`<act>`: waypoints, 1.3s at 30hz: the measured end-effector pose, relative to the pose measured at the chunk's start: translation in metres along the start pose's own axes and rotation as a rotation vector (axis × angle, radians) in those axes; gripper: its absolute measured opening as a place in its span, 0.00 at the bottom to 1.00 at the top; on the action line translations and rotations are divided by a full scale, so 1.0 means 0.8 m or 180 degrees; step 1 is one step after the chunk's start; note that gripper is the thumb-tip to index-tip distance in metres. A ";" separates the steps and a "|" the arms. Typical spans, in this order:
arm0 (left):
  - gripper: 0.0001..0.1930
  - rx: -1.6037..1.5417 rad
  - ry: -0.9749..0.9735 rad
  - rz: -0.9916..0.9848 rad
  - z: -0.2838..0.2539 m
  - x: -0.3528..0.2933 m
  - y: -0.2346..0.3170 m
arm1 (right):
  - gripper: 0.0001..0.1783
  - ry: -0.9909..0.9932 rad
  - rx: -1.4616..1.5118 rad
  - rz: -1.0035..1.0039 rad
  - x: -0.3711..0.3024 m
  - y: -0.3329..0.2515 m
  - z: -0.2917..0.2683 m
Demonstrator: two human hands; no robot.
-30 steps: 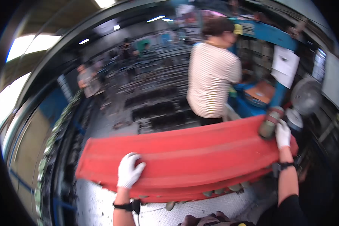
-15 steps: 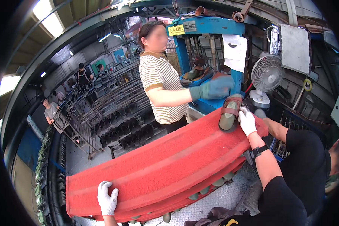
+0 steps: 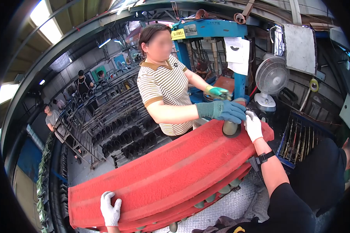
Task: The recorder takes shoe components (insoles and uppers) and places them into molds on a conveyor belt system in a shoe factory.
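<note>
My left hand (image 3: 110, 209), in a white glove, lies on the red carpet-like cover of a long bench (image 3: 163, 167), near its left end, thumb and fingers apart. At the bench's far right end, my right hand (image 3: 253, 126), also white-gloved, has its fingers closed at the side of a strapped shoe on an olive-green last (image 3: 231, 128). A co-worker's blue-green gloved hand (image 3: 227, 110) covers most of the shoe's upper part. The co-worker's other gloved hand (image 3: 219, 92) is behind it, by the blue press (image 3: 240, 83).
A white fan (image 3: 271, 77) stands right of the press. Several green lasts (image 3: 223, 189) show beneath the bench's near edge. Racks of dark shoes (image 3: 122, 139) are beyond the bench on the left. Another person's dark-clothed body (image 3: 319, 174) is close on my right.
The co-worker's near glove has come down onto the shoe, and the other glove has come into view. The dark-clothed person at right has shifted away. My hands stay in place.
</note>
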State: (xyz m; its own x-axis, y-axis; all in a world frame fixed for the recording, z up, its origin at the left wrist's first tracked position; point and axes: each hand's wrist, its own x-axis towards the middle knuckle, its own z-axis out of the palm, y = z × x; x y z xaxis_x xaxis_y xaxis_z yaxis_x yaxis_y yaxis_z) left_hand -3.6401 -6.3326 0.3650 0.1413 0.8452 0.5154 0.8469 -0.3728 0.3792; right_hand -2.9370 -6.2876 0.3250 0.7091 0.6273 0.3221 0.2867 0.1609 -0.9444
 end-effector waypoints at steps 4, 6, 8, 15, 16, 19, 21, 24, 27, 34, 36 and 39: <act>0.19 -0.0046 -0.0025 -0.0040 0.002 0.007 0.005 | 0.18 0.0045 0.0091 0.0116 -0.003 -0.008 -0.007; 0.18 -0.0057 -0.0031 -0.0038 0.001 0.008 0.010 | 0.18 0.0146 0.0032 -0.0095 -0.002 -0.005 -0.010; 0.17 -0.0066 -0.0036 -0.0046 0.000 0.009 0.012 | 0.18 0.0103 0.0077 -0.0049 -0.001 -0.002 -0.013; 0.20 -0.0030 -0.0025 0.0051 -0.002 0.007 0.002 | 0.17 -0.0023 0.0365 0.0220 -0.009 -0.016 -0.006; 0.20 -0.0048 -0.0004 0.0064 -0.002 0.007 0.001 | 0.17 -0.0019 0.0365 0.0218 -0.010 -0.016 -0.007; 0.20 -0.0040 -0.0026 0.0059 -0.002 0.007 -0.002 | 0.16 -0.0005 0.0593 0.0265 -0.014 -0.021 -0.007; 0.20 -0.0055 -0.0013 0.0060 -0.002 0.006 -0.003 | 0.16 0.0004 0.0468 0.0260 -0.016 -0.024 -0.005; 0.20 -0.0070 -0.0005 0.0053 -0.002 0.006 -0.002 | 0.16 0.0030 0.0497 0.0259 -0.017 -0.024 -0.005; 0.20 -0.0063 -0.0016 0.0054 -0.005 0.006 0.000 | 0.16 0.0032 0.0425 0.0237 -0.017 -0.026 -0.006; 0.20 -0.0049 -0.0012 0.0011 -0.011 0.005 0.004 | 0.16 0.0013 0.0534 0.0297 -0.018 -0.028 -0.009; 0.20 -0.0056 -0.0005 0.0026 -0.011 0.004 0.003 | 0.17 -0.0013 0.0544 0.0299 -0.019 -0.029 -0.009; 0.20 -0.0076 0.0004 0.0042 -0.012 0.003 0.001 | 0.17 -0.0013 0.0564 0.0340 -0.021 -0.031 -0.009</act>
State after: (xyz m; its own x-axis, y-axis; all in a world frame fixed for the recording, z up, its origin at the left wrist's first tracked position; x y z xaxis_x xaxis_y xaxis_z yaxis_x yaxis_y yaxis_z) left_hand -3.6439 -6.3344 0.3743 0.1517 0.8397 0.5214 0.8324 -0.3930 0.3907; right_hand -2.9512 -6.3074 0.3439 0.7267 0.6509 0.2195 0.0920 0.2245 -0.9701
